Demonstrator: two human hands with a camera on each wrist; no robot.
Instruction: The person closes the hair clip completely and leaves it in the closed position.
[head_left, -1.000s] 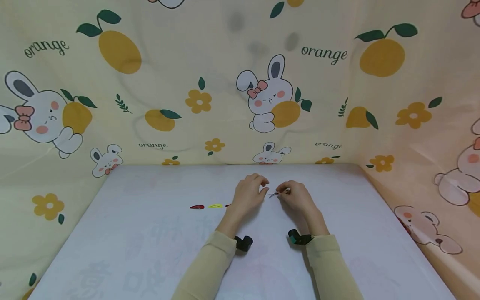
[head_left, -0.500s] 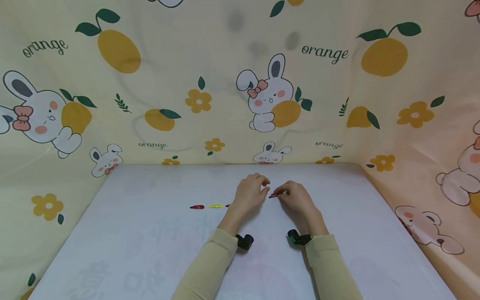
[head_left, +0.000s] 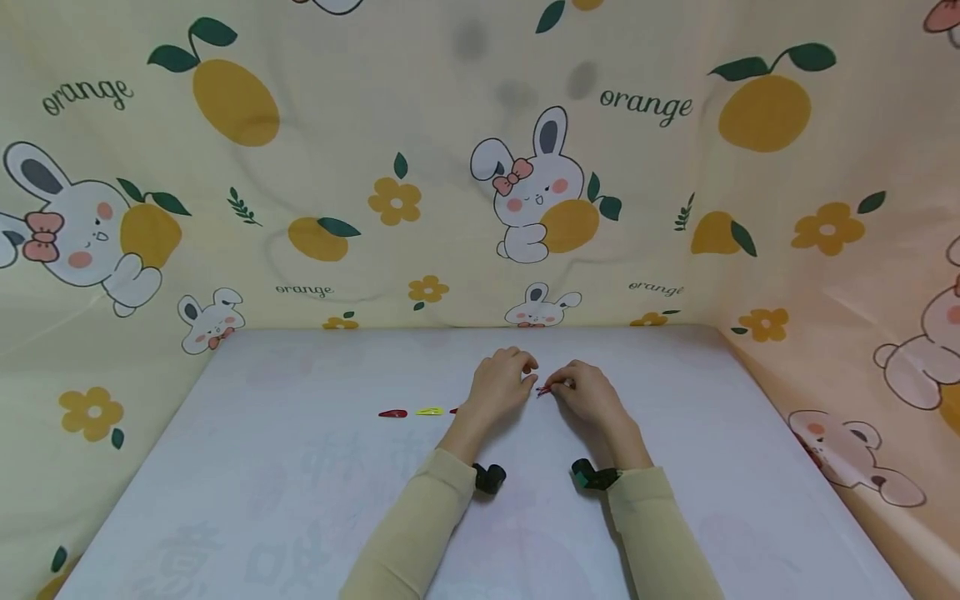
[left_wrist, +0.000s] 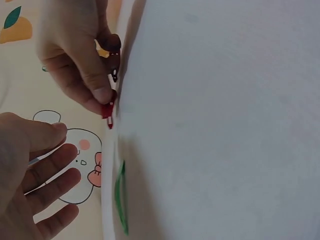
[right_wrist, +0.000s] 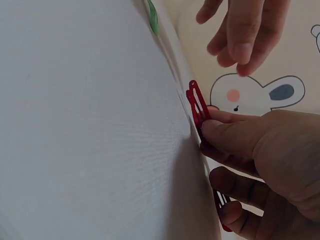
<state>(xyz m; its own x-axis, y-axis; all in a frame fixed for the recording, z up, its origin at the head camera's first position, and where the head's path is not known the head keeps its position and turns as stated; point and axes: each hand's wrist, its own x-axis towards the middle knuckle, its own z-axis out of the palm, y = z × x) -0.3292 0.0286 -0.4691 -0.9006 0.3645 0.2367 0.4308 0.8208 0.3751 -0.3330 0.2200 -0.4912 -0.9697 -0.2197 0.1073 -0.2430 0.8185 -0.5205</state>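
Note:
My right hand pinches a red snap hair clip between thumb and forefinger, its narrow, slotted end sticking out past the fingertips. A second red hair clip is tucked in the curled lower fingers of that hand. Close by on the left, my left hand hovers with its fingers spread and loosely bent, holding nothing. Below the left hand, a green hair clip lies on the white table; the left hand hides it in the head view.
On the table, left of the left forearm, a red hair clip and a yellow hair clip lie in a row. Another red clip is mostly hidden behind the left wrist. A patterned cloth hangs behind the table.
The pinched red hair clip has turned in my right fingers, which have shifted slightly left toward the left hand. My left hand stays nearly still.

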